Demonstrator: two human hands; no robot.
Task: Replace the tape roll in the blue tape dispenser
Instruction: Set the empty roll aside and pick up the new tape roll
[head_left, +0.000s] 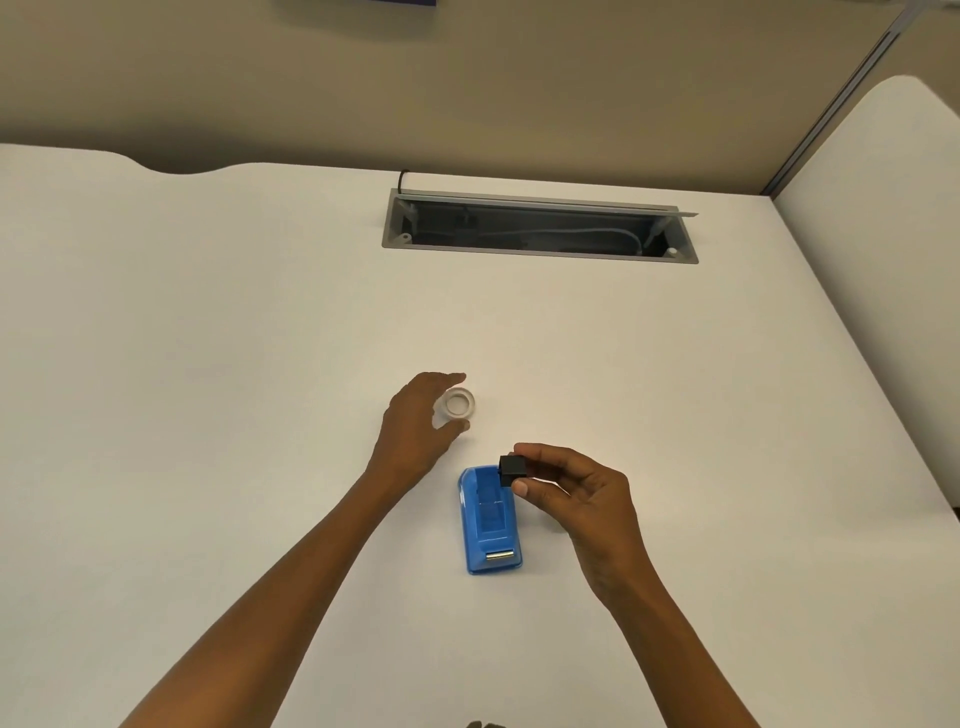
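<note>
The blue tape dispenser (490, 525) lies on the white desk (208, 338) near the middle, its metal cutter at the end nearest me, with no roll in it. A clear tape roll (459, 404) lies flat on the desk just beyond it to the left. My left hand (418, 428) is cupped around the roll, thumb and fingers spread on either side; I cannot tell whether they touch it. My right hand (576, 491) pinches a small black spool core (511, 467) between thumb and fingers, just above the dispenser's far end.
An open grey cable tray (540, 228) with cords inside is recessed into the desk at the back. A beige partition wall runs behind it, and another white desk panel (883, 260) adjoins on the right.
</note>
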